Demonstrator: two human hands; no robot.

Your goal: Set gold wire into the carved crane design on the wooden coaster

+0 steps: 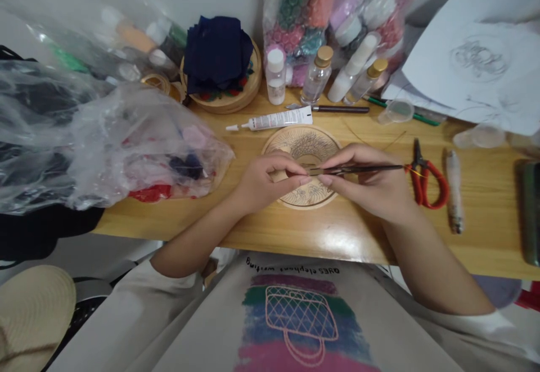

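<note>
My right hand holds a pair of dark slim tweezers between thumb and fingers, their tips pointing left. Close to those tips, the thumb and index finger of my left hand are pinched together on something too small to make out. Both hands are over a round wooden disc, which has a line pattern drawn around a ring in its middle. Just behind the disc lies a white glue tube with its nozzle to the left.
Red-handled pliers and a whitish stick lie at the right. Small bottles and a dark-handled craft knife are behind. A clear plastic bag covers the left. Papers with sketches are at the back right.
</note>
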